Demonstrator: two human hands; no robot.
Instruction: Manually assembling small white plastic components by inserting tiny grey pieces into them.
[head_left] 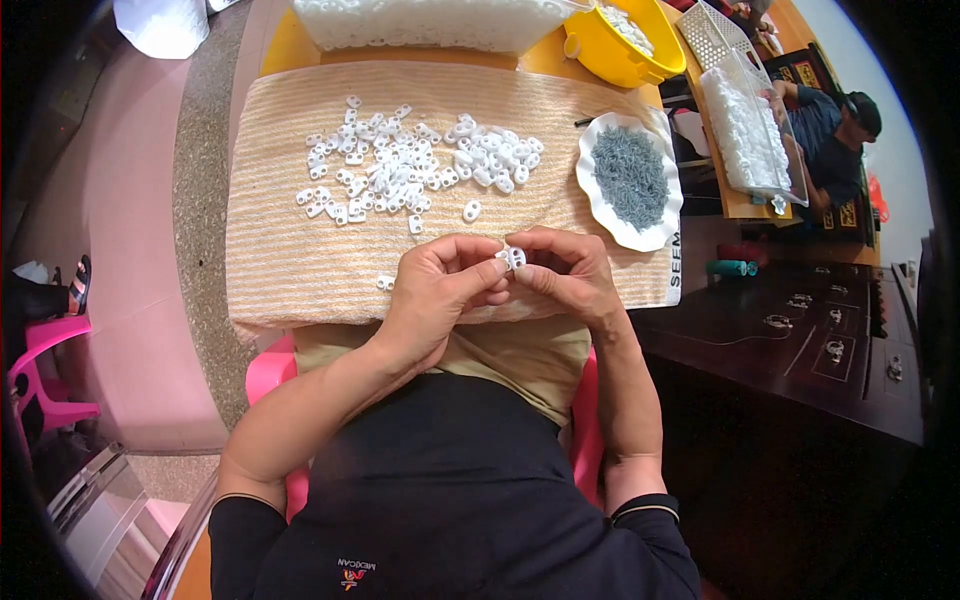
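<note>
Close to the near edge of the striped towel, my left hand and my right hand meet, fingertips pinching one small white two-hole plastic cord lock between them. Its two dark holes show; the fingers cover part of it. Ahead lies a loose heap of white two-hole pieces. To its right is a pile of rounded white pieces, with a single one lying apart. Beside my left hand rests another small white piece.
A white scalloped plate full of small thin grey pieces stands right on the towel. Behind are a clear bin and a yellow basin of white parts. Another person sits at far right by a filled bin.
</note>
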